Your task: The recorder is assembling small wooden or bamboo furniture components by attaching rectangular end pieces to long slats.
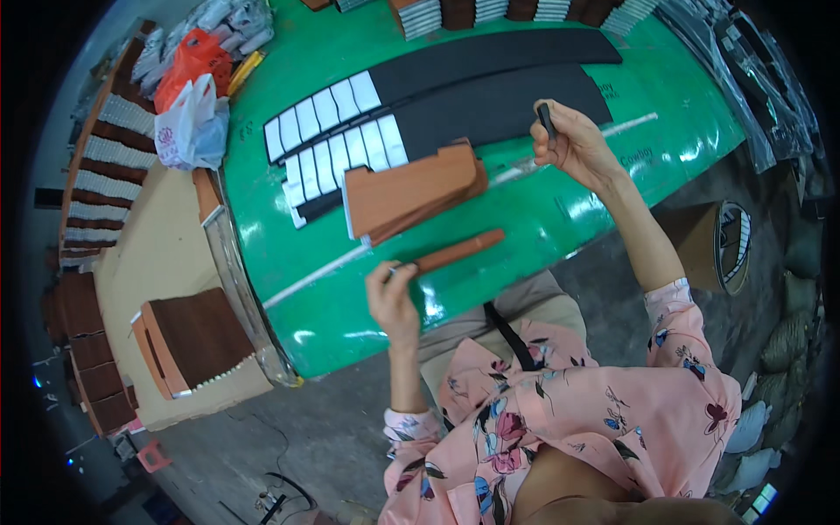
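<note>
Low over the green table (542,236), my left hand (394,302) pinches one end of a narrow brown folded strip (462,250), which points off to the right. My right hand (573,144) is raised over the table's right part, its fingers closed around a short dark stick-like piece (546,120) whose kind I cannot make out. Between the hands lies a fanned stack of flat brown pieces (411,192) with shaped right ends. Behind it are overlapping rows of flat black pieces (499,101), with white rectangular tabs (324,114) at their left.
Stacked brown and white bundles (472,13) line the far edge. White and red plastic bags (192,122) sit at the far left. A cardboard-covered surface (166,254) on the left bears a brown stack (197,337). A round brown bin (709,245) stands at the right.
</note>
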`<state>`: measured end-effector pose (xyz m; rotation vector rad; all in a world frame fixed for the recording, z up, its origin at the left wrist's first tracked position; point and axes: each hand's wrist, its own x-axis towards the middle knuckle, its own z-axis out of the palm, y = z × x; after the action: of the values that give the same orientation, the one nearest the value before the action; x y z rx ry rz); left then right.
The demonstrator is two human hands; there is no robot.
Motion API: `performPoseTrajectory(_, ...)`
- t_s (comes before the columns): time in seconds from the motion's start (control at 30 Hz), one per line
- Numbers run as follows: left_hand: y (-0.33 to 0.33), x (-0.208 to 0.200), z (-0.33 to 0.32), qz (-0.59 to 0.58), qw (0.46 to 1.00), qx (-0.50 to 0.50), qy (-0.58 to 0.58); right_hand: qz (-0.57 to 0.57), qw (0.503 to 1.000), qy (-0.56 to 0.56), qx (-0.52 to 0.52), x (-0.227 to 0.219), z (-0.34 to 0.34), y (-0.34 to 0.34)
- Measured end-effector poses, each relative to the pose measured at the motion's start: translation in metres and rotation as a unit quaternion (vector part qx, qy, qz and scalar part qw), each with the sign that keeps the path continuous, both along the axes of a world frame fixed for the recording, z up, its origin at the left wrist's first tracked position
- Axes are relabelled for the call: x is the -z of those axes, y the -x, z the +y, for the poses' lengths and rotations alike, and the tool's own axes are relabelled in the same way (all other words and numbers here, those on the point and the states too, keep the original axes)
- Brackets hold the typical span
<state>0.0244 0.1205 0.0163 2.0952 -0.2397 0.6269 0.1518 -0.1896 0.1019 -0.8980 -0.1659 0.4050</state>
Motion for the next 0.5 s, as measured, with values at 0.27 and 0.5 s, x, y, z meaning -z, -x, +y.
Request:
performPoseTrajectory(0.27,0.022,-0.018,-0.013,0.0,0.98,-0.122,-0.156,-0.001,0.99,0.132,0.038,0.034,0.01,0.086)
performPoseTrajectory(0.5,0.039,-0.001,-0.076,-0.054,0.952,-0.144,-0.266,0.053,0.994,0.099,-0.005,0.048,0.034,0.108)
